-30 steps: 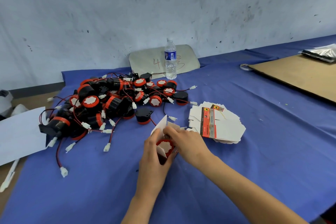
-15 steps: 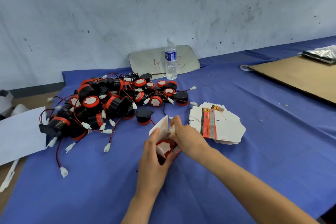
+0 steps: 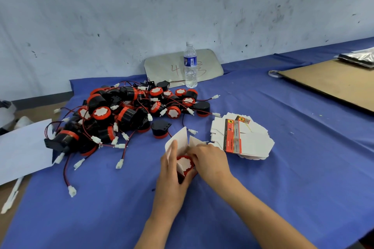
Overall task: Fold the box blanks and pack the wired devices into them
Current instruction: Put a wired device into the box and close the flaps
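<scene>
Low in the middle of the frame, the left hand (image 3: 172, 170) wraps around a half-folded white box (image 3: 182, 143) with one red-and-black wired device (image 3: 184, 163) seated inside, flaps standing open. The right hand (image 3: 210, 159) pinches at the box's right flap with curled fingers. The step looks like closing up after loading; next, the flaps need tucking in. The device pile (image 3: 125, 115) lies at centre left, the flat blanks (image 3: 242, 137) just right, on the blue tabletop (image 3: 303, 168).
</scene>
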`<state>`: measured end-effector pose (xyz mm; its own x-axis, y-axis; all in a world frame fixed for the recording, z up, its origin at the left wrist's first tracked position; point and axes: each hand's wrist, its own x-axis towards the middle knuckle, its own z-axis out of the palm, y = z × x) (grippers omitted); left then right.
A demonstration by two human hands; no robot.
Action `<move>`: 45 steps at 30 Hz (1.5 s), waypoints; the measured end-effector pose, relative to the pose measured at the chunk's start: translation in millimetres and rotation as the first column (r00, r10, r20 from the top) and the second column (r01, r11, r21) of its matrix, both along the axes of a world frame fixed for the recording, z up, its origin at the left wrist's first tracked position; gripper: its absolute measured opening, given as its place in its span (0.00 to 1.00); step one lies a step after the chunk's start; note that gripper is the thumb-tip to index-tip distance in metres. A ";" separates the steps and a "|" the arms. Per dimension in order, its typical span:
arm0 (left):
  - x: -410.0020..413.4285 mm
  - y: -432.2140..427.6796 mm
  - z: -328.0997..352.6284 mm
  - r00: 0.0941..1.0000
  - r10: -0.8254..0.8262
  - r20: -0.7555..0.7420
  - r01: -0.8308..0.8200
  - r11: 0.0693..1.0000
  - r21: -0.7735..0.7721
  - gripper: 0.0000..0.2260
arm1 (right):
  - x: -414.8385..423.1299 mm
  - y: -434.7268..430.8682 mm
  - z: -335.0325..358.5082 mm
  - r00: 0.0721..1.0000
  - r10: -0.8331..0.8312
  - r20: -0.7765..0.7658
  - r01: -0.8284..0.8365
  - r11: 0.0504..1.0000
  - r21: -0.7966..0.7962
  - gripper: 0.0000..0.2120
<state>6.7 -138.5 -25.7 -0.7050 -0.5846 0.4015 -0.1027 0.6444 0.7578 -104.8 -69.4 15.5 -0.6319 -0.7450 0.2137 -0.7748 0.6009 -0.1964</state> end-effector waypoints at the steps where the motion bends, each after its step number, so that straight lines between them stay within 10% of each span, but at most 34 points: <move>1: 0.5 0.6 0.5 1.000 -0.012 0.018 0.012 1.000 0.007 0.37 | -0.7 -2.5 2.7 1.000 0.000 -0.022 0.001 1.000 0.025 0.13; 10: -2.2 1.4 3.1 0.989 -0.026 0.142 0.041 0.994 -0.103 0.31 | 0.3 11.0 -5.0 0.987 0.118 0.109 -0.075 0.938 -0.338 0.10; 23: -0.7 -0.5 -0.3 0.979 0.018 0.204 0.032 0.971 -0.238 0.31 | 5.7 34.5 -20.5 0.973 0.226 0.055 -0.200 0.934 -0.296 0.17; 31: 1.3 -0.6 0.7 0.938 0.096 0.333 0.008 0.955 -0.298 0.30 | 11.0 38.6 -25.6 0.887 0.250 -0.388 -0.370 0.888 -0.273 0.11; 45: 0.8 -6.6 0.8 0.962 -0.171 0.211 0.187 0.981 -0.057 0.19 | -25.1 23.7 61.4 0.852 0.406 0.330 -0.044 0.683 -0.729 0.08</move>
<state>7.5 -145.1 -25.0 -0.8670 -0.4148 0.2763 -0.1277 0.7207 0.6814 -129.9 -45.7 76.9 -0.6175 -0.6359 0.4629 -0.5842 -0.0232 -0.8112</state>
